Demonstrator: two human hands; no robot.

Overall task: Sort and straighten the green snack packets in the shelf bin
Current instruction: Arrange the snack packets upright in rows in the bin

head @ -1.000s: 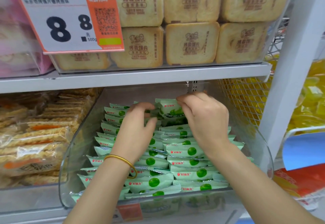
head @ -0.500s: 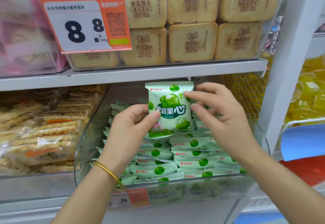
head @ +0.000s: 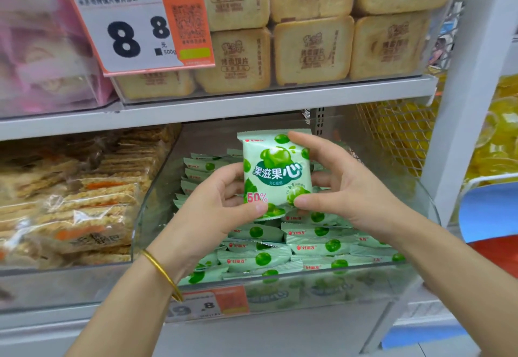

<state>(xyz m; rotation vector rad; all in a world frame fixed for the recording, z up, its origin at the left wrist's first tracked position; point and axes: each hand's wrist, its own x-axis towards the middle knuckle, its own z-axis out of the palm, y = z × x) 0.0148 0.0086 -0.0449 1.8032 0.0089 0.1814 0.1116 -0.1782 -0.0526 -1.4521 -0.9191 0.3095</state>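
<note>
Left hand (head: 221, 205) and right hand (head: 344, 188) fingers (head: 307, 203) pinch one green packet (head: 276, 173) upright.

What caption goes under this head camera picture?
Left hand and right hand hold a green packet upright above the bin.

Packet: I hold one green snack packet (head: 276, 170) upright, front facing me, above the bin (head: 429, 211).
Left hand (head: 215, 211): my thumb pinches its lower left corner.
Right hand (head: 344, 188): my fingers grip its right edge.
Bin: rows of green packets (head: 308, 247) lie below.
</note>
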